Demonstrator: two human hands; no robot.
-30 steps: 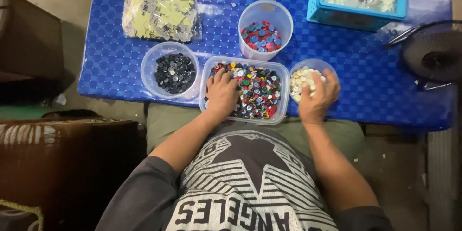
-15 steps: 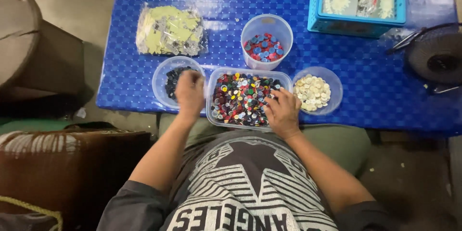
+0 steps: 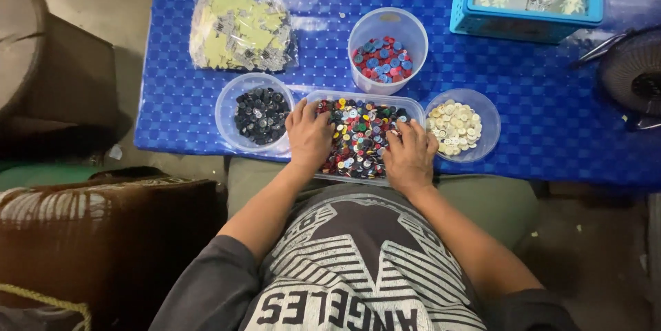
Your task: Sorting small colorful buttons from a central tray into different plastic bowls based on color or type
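Blue table, bare grey floor, brown seat at left.

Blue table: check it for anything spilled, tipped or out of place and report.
Nothing stands out. On the blue table, the buttons stay inside the rectangular tray and the three round tubs; none lie loose. Left hand and right hand rest in the tray.

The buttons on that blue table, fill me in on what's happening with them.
A seated person has both hands in a clear rectangular tray of mixed-colour buttons: the left hand at its left end, the right hand at its right end. Around the tray stand a round tub of dark buttons, a tub of cream buttons, and a taller cup of red and blue buttons. I cannot tell whether either hand is gripping anything.
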